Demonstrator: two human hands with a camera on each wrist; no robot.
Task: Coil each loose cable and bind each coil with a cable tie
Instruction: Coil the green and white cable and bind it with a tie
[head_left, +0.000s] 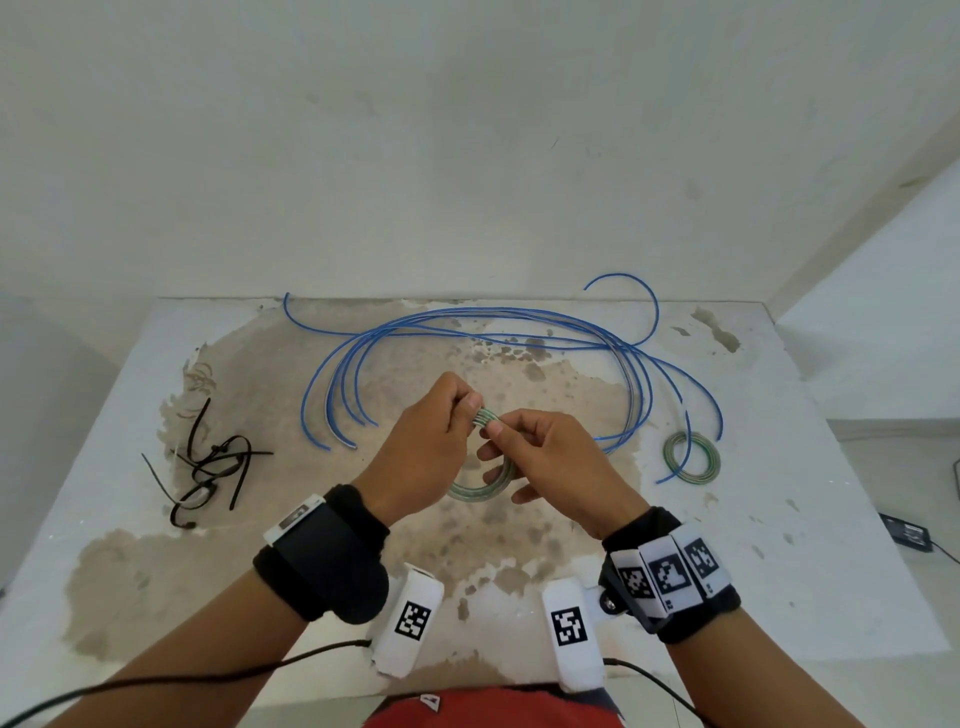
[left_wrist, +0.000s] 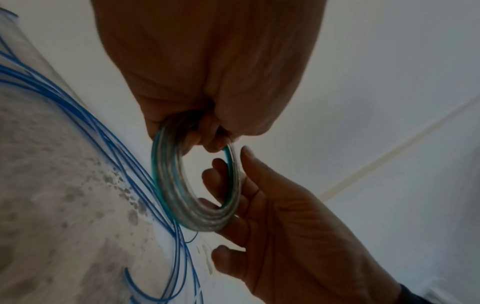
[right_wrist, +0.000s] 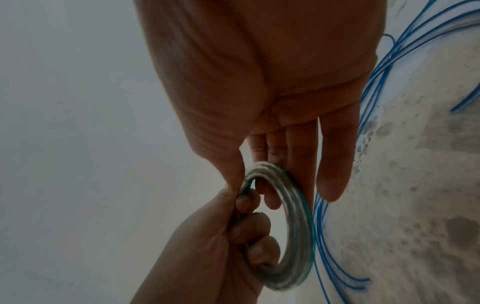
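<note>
A small coil of green and clear cable (head_left: 484, 487) is held upright above the middle of the table. My left hand (head_left: 464, 411) grips its top, fingers curled round the strands (left_wrist: 168, 185). My right hand (head_left: 493, 437) pinches the same top part between thumb and forefinger, its other fingers spread loosely behind the coil (right_wrist: 293, 226). A long blue cable (head_left: 467, 322) lies in wide loose loops across the far half of the table. A second green coil (head_left: 693, 457) lies flat at the right. Several black cable ties (head_left: 213, 462) lie in a heap at the left.
The table (head_left: 779, 519) is white with a large worn brown patch and backs onto a white wall. A dark box with a lead (head_left: 906, 535) sits on the floor to the right. Thin black leads run from my wrist cameras toward my body.
</note>
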